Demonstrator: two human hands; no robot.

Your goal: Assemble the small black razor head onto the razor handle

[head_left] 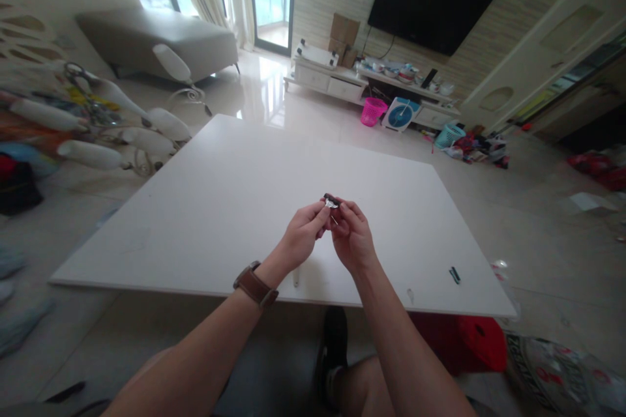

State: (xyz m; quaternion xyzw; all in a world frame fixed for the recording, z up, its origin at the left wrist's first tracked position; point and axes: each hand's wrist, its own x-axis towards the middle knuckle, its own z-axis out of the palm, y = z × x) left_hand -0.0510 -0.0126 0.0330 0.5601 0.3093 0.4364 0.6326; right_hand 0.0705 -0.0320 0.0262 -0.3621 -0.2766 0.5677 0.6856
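Just above the white tabletop (274, 169), a small dark piece with a crinkled, silvery, foil-like part (332, 202) is held up between my fingertips. My left hand (304, 229) pinches it from the left, thumb on the near side. From the other side, the thumb and fingers of my right hand (355, 236) close on its right end. A thin, light sliver shows below it, between the hands. Its exact kind is too small to make out.
On the table's near right lie a small dark green object (454, 275) and a small clear piece (410, 296). A narrow pale strip (296, 277) lies near the front edge. A red container (482, 343) stands below the right corner; a lamp-like fixture (141, 140) is beyond the left edge.
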